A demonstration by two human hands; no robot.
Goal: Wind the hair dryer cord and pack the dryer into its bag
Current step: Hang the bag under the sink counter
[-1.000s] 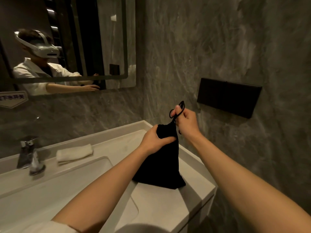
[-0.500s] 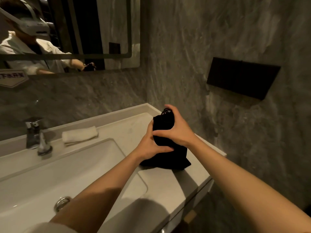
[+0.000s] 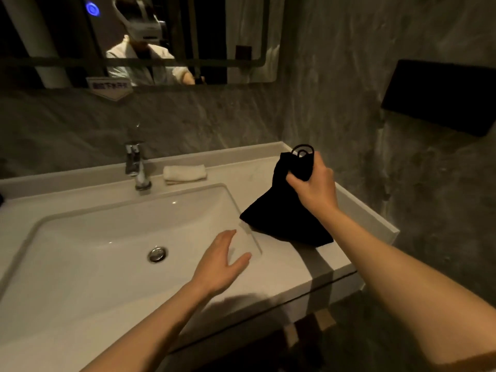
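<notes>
A black drawstring bag (image 3: 281, 218) stands on the right end of the white vanity counter (image 3: 303, 267), its neck gathered shut. My right hand (image 3: 312, 187) grips the neck near the top, and a loop of black drawstring (image 3: 302, 151) sticks out above my fingers. My left hand (image 3: 221, 260) hovers open over the basin's right edge, fingers spread, touching nothing. The hair dryer and its cord are hidden; the bag bulges as if full.
A white basin (image 3: 112, 253) with a chrome drain (image 3: 157, 254) fills the counter's left. A chrome tap (image 3: 137, 165) and a folded white towel (image 3: 184, 173) sit behind it. A mirror hangs above; a black wall panel (image 3: 440, 95) is at right.
My left hand let go of the bag and moved down and left over the basin. My right hand shifted from the drawstring to gripping the bag's neck. The view tilted down.
</notes>
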